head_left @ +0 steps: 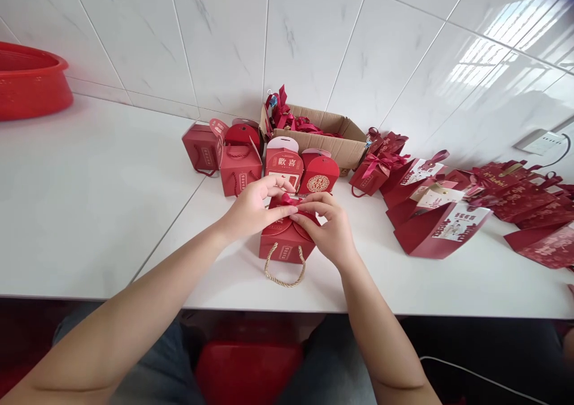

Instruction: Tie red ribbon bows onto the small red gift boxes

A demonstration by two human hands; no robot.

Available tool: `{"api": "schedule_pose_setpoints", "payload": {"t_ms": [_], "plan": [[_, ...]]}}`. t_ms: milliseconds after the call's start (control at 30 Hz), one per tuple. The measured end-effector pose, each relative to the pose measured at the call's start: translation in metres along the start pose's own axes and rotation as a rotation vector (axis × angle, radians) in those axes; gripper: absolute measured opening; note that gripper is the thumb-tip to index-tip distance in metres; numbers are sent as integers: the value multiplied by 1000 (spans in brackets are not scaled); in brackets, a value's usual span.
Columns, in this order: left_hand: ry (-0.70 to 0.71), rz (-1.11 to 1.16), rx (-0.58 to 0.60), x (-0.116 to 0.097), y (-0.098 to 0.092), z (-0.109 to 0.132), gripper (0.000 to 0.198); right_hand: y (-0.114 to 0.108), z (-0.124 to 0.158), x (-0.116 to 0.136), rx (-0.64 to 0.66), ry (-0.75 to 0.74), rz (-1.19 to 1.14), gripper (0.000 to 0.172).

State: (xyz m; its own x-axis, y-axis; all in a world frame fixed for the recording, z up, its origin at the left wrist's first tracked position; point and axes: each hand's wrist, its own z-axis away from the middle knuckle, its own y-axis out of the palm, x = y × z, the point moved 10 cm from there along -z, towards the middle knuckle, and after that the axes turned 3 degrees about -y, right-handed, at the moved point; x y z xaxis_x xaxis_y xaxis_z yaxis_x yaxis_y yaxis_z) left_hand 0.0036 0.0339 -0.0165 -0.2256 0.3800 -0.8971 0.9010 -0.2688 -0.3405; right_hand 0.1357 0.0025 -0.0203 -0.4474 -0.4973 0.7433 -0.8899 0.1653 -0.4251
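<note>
A red gift box (287,246) with a twisted rope handle (286,284) stands upright near the table's front edge. On its top is a small red ribbon bow (289,200). My left hand (258,204) reaches over the box from the left, its thumb and fingers closed around the left side of the bow. From the right, my right hand (329,228) pinches at the bow's other side, thumb tip close to my left thumb. The fingers partly cover the ribbon and the box top.
Behind stand several small red boxes (241,168) and a cardboard box (332,136) of red ribbons. Several red gift boxes (442,231) line the right side. A red basin (33,88) sits at the far left, and a socket (540,142) is on the tiled wall.
</note>
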Motion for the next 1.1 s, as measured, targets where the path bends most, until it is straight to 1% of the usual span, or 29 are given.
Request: {"api": "schedule_pose_setpoints", "payload": {"t_ms": [133, 233, 300, 400, 567, 700, 767, 833, 867, 900, 933, 1033, 1100], "plan": [[43, -20, -8, -2, -3, 1, 29, 1, 0, -4, 7, 24, 9, 8], [86, -30, -11, -5, -3, 1, 26, 4, 0, -8, 51, 92, -54, 11], [95, -19, -12, -6, -3, 1, 24, 11, 1, -14, 120, 171, -149, 15], [89, 17, -2, -5, -2, 0, 25, 21, 4, -19, 220, 276, -352, 21], [89, 67, 24, -5, 0, -2, 25, 32, 9, -26, 261, 382, -655, 21], [85, 24, 9, -1, -2, -4, 26, 38, 12, -32, 243, 443, -741, 20], [78, -32, -49, 1, -8, -3, 31, 38, 12, -34, 214, 460, -757, 20], [49, -120, -140, 1, -17, 0, 33, 37, 11, -35, 195, 475, -776, 19], [33, -164, -172, 1, -21, 2, 31, 37, 11, -35, 189, 479, -780, 19], [23, -201, -179, 0, -21, 4, 27, 37, 11, -35, 184, 479, -778, 18], [21, -229, -161, -2, -20, 6, 23, 36, 11, -35, 177, 476, -768, 18], [53, -273, -45, -10, -8, 10, 22, 33, 10, -35, 154, 460, -717, 18], [79, -283, -26, -13, -5, 12, 20, 31, 10, -35, 131, 443, -675, 17]]}}
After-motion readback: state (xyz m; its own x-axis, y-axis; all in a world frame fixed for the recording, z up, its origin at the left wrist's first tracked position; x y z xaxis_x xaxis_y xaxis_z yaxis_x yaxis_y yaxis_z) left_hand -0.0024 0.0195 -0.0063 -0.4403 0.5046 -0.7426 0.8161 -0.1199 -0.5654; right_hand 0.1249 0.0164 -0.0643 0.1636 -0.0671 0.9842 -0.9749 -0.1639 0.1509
